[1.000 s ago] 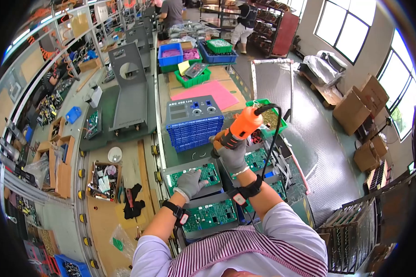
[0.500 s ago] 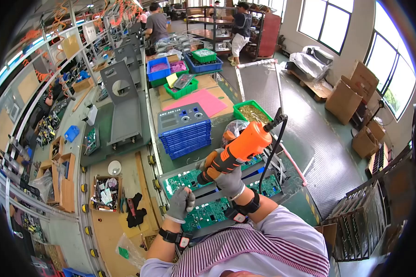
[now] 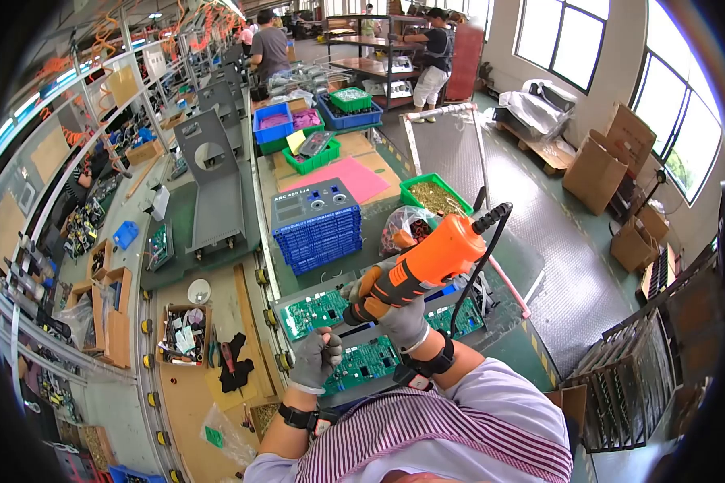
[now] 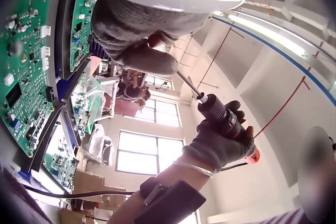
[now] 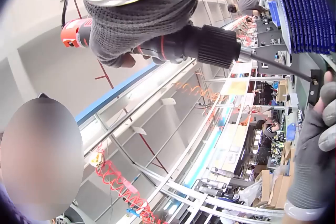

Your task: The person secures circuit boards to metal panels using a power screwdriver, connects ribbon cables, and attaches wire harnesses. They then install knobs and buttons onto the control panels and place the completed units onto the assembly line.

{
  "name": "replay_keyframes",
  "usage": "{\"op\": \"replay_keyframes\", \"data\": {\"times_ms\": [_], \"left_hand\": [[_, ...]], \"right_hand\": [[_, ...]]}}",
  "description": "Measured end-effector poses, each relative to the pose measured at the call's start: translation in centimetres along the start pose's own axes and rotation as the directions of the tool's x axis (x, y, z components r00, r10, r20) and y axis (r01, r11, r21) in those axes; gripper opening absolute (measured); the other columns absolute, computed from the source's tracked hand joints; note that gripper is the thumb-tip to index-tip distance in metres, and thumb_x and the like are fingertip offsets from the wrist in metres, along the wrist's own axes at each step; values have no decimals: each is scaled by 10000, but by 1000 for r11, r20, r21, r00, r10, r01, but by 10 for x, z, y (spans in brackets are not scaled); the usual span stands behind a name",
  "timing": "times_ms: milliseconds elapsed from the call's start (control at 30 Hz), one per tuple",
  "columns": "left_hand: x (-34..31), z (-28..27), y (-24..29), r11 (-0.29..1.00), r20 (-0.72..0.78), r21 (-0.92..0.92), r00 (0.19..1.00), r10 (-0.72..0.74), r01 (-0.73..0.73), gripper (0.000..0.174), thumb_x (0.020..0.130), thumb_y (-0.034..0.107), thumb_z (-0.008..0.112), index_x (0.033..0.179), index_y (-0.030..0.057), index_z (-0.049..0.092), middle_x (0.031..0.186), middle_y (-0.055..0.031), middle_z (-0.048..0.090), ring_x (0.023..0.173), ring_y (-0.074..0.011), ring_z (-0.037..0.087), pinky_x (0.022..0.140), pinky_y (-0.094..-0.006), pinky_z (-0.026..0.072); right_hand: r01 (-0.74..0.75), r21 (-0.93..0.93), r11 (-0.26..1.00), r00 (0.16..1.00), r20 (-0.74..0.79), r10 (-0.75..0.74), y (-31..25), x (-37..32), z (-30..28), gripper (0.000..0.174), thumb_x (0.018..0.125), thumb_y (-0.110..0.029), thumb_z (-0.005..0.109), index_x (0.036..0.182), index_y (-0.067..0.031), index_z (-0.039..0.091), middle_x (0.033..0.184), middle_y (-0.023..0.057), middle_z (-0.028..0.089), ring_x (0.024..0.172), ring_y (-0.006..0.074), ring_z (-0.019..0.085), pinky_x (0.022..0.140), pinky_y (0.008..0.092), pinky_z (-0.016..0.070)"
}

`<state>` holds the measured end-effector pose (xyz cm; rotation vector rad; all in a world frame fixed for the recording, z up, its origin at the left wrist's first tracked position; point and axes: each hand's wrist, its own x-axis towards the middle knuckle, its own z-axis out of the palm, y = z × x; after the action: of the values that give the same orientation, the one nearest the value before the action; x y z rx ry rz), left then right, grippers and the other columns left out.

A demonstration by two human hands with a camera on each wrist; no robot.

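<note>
My gloved right hand (image 3: 403,324) grips an orange and black electric screwdriver (image 3: 437,256), tilted with its nose down toward my left hand. In the right wrist view its long bit (image 5: 281,66) reaches a small black part (image 5: 314,94) with holes and a brass-coloured screw. My gloved left hand (image 3: 314,360), fingers curled, pinches that part between thumb and fingertips. Below the hands, green circuit boards lie in grey panels: one board (image 3: 310,314) is beyond the left hand, another board (image 3: 370,361) is beside it. A further board (image 3: 457,319) sits right of the screwdriver.
Blue-edged front panels (image 3: 318,237) are stacked beyond the boards. Near them stand a bag of red and black parts (image 3: 396,229) and a green bin of screws (image 3: 437,196). The screwdriver's black cord (image 3: 465,299) hangs on the right. A parts box (image 3: 185,334) lies left.
My left hand has lifted from the far board, drawn back and curled its fingers. The screwdriver has tilted, its nose swinging toward the left hand. The head view has shifted.
</note>
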<state>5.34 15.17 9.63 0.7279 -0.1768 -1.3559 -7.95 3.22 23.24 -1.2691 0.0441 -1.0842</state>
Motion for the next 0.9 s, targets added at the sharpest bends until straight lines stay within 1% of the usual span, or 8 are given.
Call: {"op": "replay_keyframes", "data": {"times_ms": [133, 233, 333, 433, 533, 633, 833, 900], "left_hand": [[-5, -2, -4, 999, 85, -26, 996, 34, -32, 122, 854, 146, 575, 940, 61, 561, 766, -58, 602, 626, -131, 551, 525, -253, 442], [-5, -1, -5, 996, 27, -80, 999, 35, -32, 116, 854, 116, 568, 940, 39, 571, 803, -77, 622, 659, -153, 589, 554, -267, 471], [-9, 7, -5, 990, -3, -132, 999, 47, -47, 143, 855, 92, 559, 977, 19, 568, 835, -92, 633, 698, -172, 614, 581, -279, 493], [-8, 0, -9, 983, 73, -177, 995, 65, -51, 165, 859, 87, 551, 1007, 14, 564, 870, -107, 639, 740, -181, 628, 600, -281, 501], [-9, 1, -10, 982, 70, -174, 994, 80, -67, 151, 867, 97, 545, 992, 15, 560, 840, -94, 633, 712, -168, 615, 590, -277, 495], [-12, 6, -11, 984, 58, -158, 994, 88, -77, 134, 874, 110, 542, 974, 20, 556, 806, -78, 620, 675, -150, 594, 580, -270, 485], [-18, 2, -12, 991, 133, 2, 982, 132, -133, 196, 876, 209, 570, 968, 39, 534, 803, -36, 576, 666, -120, 527, 565, -240, 439], [-20, 11, -13, 986, 40, -33, 985, 165, -164, 201, 873, 207, 575, 975, 38, 534, 786, -29, 562, 653, -115, 515, 569, -237, 437]], "right_hand": [[3, 39, 999, 999, 47, -4, -1, -5, -2, 216, 637, 52, 630, 823, -9, 540, 759, 71, 582, 754, 161, 581, 689, 295, 489], [-25, 13, 1000, 999, 40, 25, -7, -9, 1, 209, 640, 48, 633, 818, -11, 541, 759, 69, 581, 758, 166, 584, 713, 310, 496], [22, 78, 997, 1000, 20, -24, -5, -12, 1, 213, 643, 48, 632, 829, -8, 543, 761, 68, 582, 764, 172, 591, 750, 334, 502], [42, 76, 996, 996, 71, -48, -3, -12, -1, 215, 647, 49, 628, 838, -6, 546, 767, 73, 585, 768, 179, 597, 779, 354, 503], [45, 105, 993, 997, 62, -52, -5, -13, 2, 201, 647, 51, 620, 828, -4, 552, 777, 81, 591, 769, 178, 598, 778, 348, 502], [25, 40, 999, 997, 76, -28, -8, -14, 3, 193, 643, 54, 616, 816, -3, 553, 783, 87, 595, 771, 178, 599, 764, 334, 504], [31, 78, 996, 999, 41, -35, -8, -16, 10, 180, 632, 66, 619, 782, -10, 556, 777, 74, 590, 773, 182, 602, 736, 313, 505], [21, 52, 998, 999, 41, -23, -6, -17, 11, 178, 628, 71, 620, 769, -17, 558, 771, 63, 586, 782, 189, 606, 734, 314, 507]]}}
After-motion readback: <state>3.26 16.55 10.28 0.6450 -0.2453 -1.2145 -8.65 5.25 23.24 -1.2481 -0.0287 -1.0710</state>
